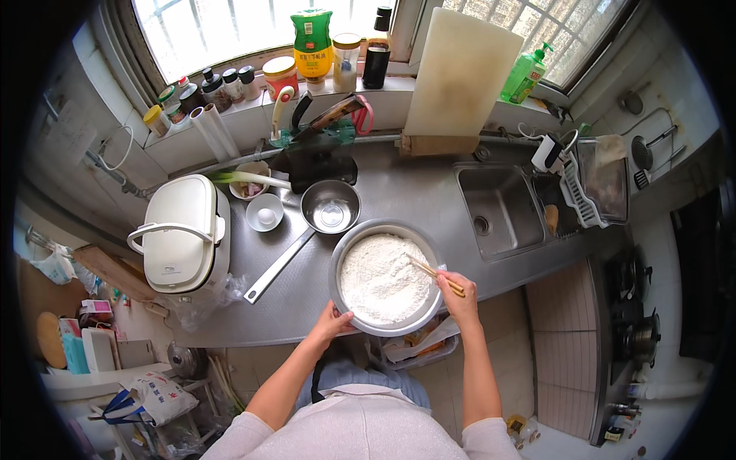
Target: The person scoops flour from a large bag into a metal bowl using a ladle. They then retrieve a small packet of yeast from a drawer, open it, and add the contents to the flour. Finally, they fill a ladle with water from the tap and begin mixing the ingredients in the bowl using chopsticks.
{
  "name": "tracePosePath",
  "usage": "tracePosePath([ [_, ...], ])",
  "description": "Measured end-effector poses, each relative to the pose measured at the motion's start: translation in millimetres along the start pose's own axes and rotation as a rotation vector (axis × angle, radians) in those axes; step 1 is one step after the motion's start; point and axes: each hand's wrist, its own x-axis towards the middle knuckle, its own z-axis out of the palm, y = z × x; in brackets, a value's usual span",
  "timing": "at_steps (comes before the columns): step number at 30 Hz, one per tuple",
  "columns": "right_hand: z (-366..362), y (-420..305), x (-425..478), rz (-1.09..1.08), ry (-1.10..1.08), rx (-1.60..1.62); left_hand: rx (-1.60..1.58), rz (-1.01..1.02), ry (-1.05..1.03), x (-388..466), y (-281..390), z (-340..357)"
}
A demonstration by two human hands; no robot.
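A wide metal bowl (338, 253) stands at the front edge of the steel counter, with white flour (384, 282) in it. My left hand (332, 323) grips the bowl's lower left rim. In my right hand (458, 294), at the bowl's right rim, is a pair of wooden chopsticks (435, 272); their tips rest in the flour. Behind the bowl, to the left, sits a metal ladle (330, 207) with a long handle and a little clear liquid in it. Farther left, a small white bowl (253, 214) holds a white egg (266, 216).
A white rice cooker (178, 230) stands at the left. Leek lies across a bowl of garlic (251, 188). A knife block (322, 149) and an upright cutting board (460, 75) stand at the back. The sink (503, 201) and a dish rack (581, 195) are on the right.
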Motion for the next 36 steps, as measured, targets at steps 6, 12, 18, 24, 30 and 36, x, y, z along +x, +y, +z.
tracePosePath([
  [6, 64, 15, -11, -0.189, -0.153, -0.041, -0.024, 0.036, -0.038, -2, 4, 2],
  [12, 34, -24, -71, -0.383, -0.315, -0.143, -0.053, 0.003, -0.012, 0, -4, -2],
  [18, 76, 3, -39, -0.239, -0.179, 0.044, -0.089, 0.058, -0.036, 7, -10, -1],
  [24, 5, 28, -23, 0.168, 0.053, 0.245, -0.081, 0.037, 0.011, 5, -10, -4],
  [30, 31, 44, -11, 0.042, 0.142, 0.103, -0.048, 0.011, -0.022, 7, -4, -4],
  [36, 58, -9, -48, -0.163, -0.24, 0.006, -0.06, 0.006, -0.023, 3, 2, -4],
])
